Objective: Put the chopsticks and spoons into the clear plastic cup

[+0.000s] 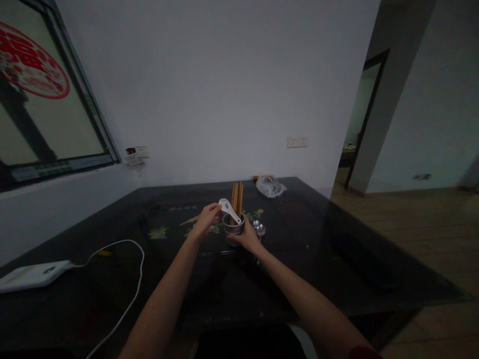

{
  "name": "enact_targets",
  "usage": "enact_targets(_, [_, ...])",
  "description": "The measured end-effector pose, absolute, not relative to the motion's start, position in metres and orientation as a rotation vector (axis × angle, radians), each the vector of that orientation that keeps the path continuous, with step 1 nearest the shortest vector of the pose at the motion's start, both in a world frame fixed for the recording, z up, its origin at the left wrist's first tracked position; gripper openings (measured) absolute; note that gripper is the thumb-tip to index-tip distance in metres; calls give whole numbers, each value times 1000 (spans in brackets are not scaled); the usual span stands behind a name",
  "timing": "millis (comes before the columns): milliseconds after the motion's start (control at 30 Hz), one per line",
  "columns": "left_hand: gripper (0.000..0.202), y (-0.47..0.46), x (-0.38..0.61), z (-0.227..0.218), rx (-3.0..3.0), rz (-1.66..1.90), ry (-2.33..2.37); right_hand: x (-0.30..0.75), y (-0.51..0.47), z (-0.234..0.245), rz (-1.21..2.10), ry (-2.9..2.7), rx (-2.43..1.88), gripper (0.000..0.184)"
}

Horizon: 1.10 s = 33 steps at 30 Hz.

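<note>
My left hand [207, 219] pinches the bowl end of a white soup spoon [229, 209] with a blue mark inside it. The spoon slants down to the right, its handle end at the mouth of a grey cup [234, 230]. Several wooden chopsticks [237, 199] stand upright in that cup. Around the cup's right side and front, my right hand [247, 237] is closed. Just right of this hand lie metal spoons [261, 230] with shiny round bowls, their handles partly hidden by my wrist.
The dark glossy table [299, 259] has a printed flower pattern. A crumpled clear plastic bag [270, 186] lies at its far edge by the wall. To the left, a white device [35, 275] trails a white cable [140, 279]. A long dark object [366, 262] rests at the right.
</note>
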<state>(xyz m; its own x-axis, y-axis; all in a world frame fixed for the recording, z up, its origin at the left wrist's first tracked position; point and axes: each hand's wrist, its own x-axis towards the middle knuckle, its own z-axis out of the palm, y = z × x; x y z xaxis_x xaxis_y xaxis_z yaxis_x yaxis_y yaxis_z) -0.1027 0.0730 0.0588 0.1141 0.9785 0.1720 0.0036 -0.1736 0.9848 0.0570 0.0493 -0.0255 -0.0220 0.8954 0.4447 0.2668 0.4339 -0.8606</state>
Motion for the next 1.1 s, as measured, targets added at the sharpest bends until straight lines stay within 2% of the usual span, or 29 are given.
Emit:
enact_targets(233, [32, 76, -109, 62, 1732, 1384, 1281, 64, 43, -20, 771, -1558, -1084, 94])
enact_targets(400, [32, 70, -110, 68, 2132, 1450, 1541, 68, 40, -19, 817, -1584, -1054, 90])
enact_targets(533, [34, 62, -104, 69, 2377, 1348, 1692, 69, 38, -16, 825, -1607, -1039, 92])
enact_targets(767, [32, 53, -95, 68, 2619, 943, 1786, 72, 41, -19, 799, -1621, -1027, 92])
enact_targets(1100, [29, 55, -93, 67, 2710, 834, 1607, 71, 44, -21, 809, -1622, -1033, 93])
